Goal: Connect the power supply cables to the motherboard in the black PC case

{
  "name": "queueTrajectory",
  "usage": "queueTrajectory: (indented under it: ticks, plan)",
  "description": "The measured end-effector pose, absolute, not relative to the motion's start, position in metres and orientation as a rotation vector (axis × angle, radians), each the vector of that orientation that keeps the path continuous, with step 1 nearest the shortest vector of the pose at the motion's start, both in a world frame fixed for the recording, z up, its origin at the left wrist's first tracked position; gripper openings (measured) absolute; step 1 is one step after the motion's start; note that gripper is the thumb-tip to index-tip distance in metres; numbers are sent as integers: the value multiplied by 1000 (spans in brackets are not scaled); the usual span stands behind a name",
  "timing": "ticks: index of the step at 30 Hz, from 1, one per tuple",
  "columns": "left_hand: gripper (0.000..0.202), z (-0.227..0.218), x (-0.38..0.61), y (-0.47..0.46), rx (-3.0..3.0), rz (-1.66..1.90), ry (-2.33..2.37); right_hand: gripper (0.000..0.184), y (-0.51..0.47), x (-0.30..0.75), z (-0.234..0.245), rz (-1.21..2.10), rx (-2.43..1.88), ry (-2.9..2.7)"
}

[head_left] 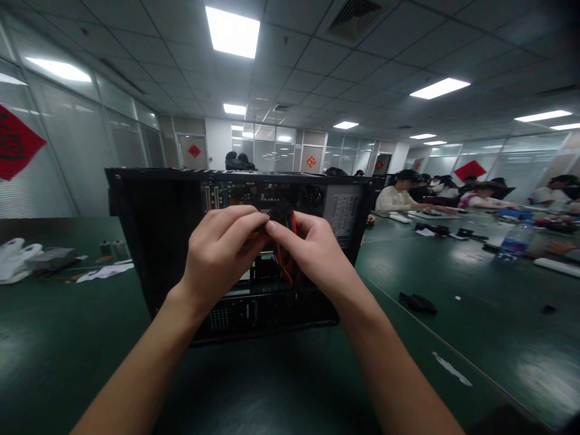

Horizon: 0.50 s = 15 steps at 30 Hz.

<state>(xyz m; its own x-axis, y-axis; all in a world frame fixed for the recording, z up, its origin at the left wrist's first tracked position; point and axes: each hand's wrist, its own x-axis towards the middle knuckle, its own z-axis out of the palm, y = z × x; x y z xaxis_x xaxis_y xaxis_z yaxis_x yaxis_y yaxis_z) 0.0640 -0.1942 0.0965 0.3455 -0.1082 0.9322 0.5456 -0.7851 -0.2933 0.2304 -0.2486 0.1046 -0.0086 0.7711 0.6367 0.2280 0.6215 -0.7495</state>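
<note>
An open black computer case (154, 235) stands on the dark green table (272, 386) in front of me. Both hands are raised over its open side. My left hand (220, 254) has its fingers curled and pinches a small black cable connector (280, 211). My right hand (312, 248) meets it from the right, fingers closed on the same connector and on the red, orange and yellow wires (287, 263) that hang from it into the case. The case's inside behind my hands is hidden.
White objects and papers (27, 260) lie at the far left. A small black part (417, 302) rests on the table to the right. Several people sit at the far right, beside a water bottle (516, 238). Glass partitions line the room.
</note>
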Motion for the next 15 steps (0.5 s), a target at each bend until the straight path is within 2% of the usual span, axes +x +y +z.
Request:
queueTrajectory:
  ticks: [4,7,11,15]
  plan:
    - [23,97,57,-187,-1990,-1380,-415,43,-244,237,103,480,-902,-1615]
    - [24,97,54,-178,-1955,-1359,-468,36,-235,242,97,77,-960,-1593]
    - [25,92,58,-167,-2012,-1365,-512,41,-222,249,86,-529,-1025,-1797]
    - [23,82,67,-158,-2176,-1267,-612,39,-209,257,75,-712,-1168,-1986]
